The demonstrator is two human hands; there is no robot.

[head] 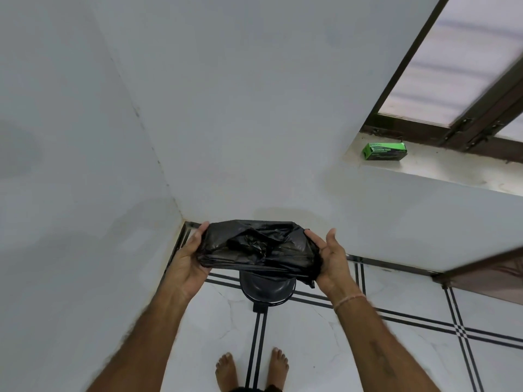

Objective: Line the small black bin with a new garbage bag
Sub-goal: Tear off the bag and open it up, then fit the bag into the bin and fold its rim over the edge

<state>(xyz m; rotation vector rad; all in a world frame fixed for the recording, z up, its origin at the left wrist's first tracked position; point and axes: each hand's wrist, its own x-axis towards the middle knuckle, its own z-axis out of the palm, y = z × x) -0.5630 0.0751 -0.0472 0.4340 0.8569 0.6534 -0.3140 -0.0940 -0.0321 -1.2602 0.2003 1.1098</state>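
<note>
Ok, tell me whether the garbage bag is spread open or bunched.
Bunched: garbage bag is crumpled between both hands above the bin.

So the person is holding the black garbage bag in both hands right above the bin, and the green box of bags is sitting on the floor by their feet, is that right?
Not quite. The green box sits on the window ledge, up to the right, not on the floor by the feet. The head view shows it. The rest holds: the left hand and right hand hold the black garbage bag above the bin.

Bag above bin
</note>
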